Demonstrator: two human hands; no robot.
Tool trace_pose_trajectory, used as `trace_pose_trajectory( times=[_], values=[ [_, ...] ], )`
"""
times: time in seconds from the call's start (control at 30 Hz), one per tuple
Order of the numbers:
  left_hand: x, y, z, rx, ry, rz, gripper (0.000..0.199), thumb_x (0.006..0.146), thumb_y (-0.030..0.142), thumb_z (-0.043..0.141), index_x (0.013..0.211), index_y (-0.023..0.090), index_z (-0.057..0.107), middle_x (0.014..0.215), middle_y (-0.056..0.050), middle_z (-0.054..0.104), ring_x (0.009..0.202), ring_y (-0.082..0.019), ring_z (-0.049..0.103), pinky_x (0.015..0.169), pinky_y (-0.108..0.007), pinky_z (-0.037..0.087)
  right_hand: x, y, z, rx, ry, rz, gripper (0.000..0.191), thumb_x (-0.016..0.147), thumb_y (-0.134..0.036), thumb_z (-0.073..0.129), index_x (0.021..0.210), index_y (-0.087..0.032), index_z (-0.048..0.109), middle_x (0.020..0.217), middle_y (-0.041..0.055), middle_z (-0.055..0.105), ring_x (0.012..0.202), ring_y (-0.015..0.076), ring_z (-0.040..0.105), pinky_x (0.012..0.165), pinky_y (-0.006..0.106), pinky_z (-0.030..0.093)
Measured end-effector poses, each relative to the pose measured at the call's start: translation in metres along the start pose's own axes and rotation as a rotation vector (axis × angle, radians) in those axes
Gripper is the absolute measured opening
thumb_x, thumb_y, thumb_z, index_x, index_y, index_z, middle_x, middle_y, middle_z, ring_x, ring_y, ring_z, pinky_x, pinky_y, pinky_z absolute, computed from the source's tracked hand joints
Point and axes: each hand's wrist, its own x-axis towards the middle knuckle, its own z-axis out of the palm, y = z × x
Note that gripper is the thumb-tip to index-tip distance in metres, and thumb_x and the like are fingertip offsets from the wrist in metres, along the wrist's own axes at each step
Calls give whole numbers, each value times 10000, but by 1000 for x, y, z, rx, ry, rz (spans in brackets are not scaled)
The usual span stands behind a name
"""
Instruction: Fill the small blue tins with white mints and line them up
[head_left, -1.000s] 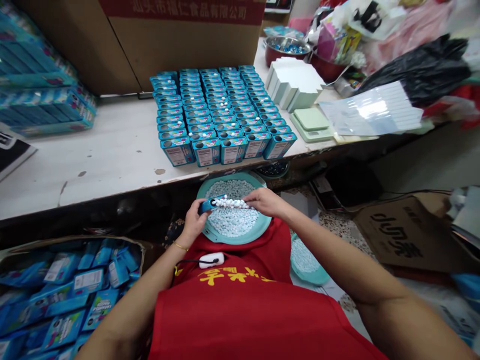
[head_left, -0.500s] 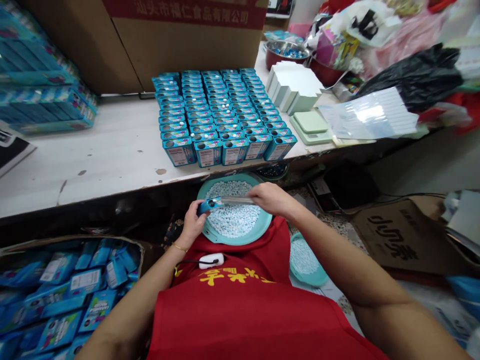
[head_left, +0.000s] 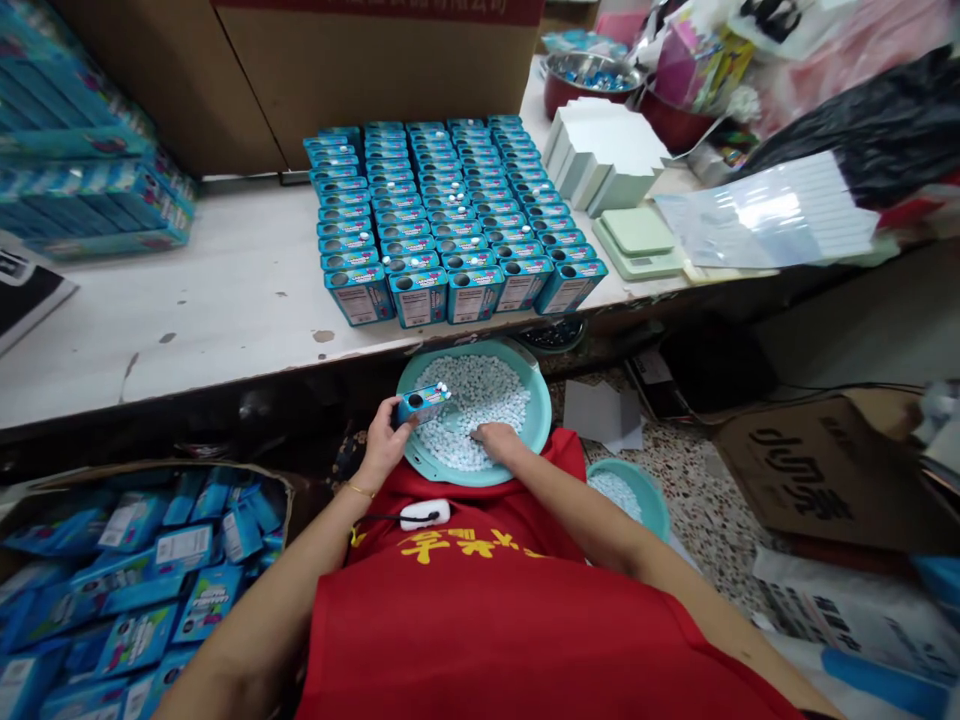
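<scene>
My left hand point(head_left: 385, 447) grips a small blue box point(head_left: 421, 401) over the left rim of a turquoise basin point(head_left: 541, 395). A few white candies lie on the box's right end, beside a dark round spot. White and pale blue candies point(head_left: 469, 405) fill much of the basin. Low in the basin, my right hand point(head_left: 498, 442) has its fingertips among the candies; the fingers are drawn together, and what they hold, if anything, is hidden. Rows of blue boxes point(head_left: 424, 215) stand on the white table point(head_left: 247, 270) beyond, some with white candies on top.
An open carton point(head_left: 288, 490) of blue boxes is at the lower left. A second turquoise basin point(head_left: 656, 497) sits low on the right. On the table are a pale green scale point(head_left: 637, 235), stacked white card point(head_left: 604, 145) and a metal bowl point(head_left: 559, 85).
My right hand has gone down and left from the box's right end into the candies. The clear strip-like thing between the hands no longer shows. White candies now show on the held box.
</scene>
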Motion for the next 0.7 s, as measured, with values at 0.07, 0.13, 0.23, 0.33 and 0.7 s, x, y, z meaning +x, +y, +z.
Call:
trace_pose_trajectory(
  times=[0.07, 0.13, 0.23, 0.33, 0.7],
  values=[
    [1, -1, 0, -14, 4, -2, 385, 704, 319, 617, 1048, 188, 505, 979, -50, 576, 912, -194, 547, 855, -347, 423, 1, 10, -2, 69, -33, -37, 360, 747, -85, 462, 1000, -212, 685, 1037, 61, 680, 974, 206, 600, 806, 266, 440],
    [2, -2, -2, -38, 9, 0, 396, 698, 316, 626, 1050, 185, 503, 987, -53, 581, 918, -195, 551, 859, -348, 423, 1, 20, -6, 147, -51, -67, 382, 713, -71, 484, 997, -217, 694, 1015, 26, 693, 947, 181, 607, 799, 231, 436],
    [3, -2, -6, -59, 21, -1, 397, 699, 308, 624, 1054, 183, 501, 1003, -58, 587, 921, -194, 558, 858, -345, 426, -9, 30, -18, 247, -56, -98, 427, 687, -61, 483, 1039, -200, 681, 991, 0, 700, 886, 147, 612, 765, 200, 441],
    [4, -1, -10, -16, 37, 3, 386, 702, 302, 612, 1055, 185, 507, 991, -55, 589, 904, -193, 559, 838, -335, 428, -30, 34, -43, 445, -50, -122, 443, 655, -75, 473, 1035, -163, 682, 891, -10, 709, 788, 143, 612, 685, 207, 453],
    [-2, 22, 4, 121, -43, 127, 347, 699, 209, 555, 1045, 202, 524, 994, -47, 571, 933, -199, 534, 867, -355, 409, -79, -18, -148, 335, 100, -217, 260, 739, -164, 457, 779, -170, 713, 560, -8, 598, 540, 98, 511, 528, 193, 345]
  ],
)
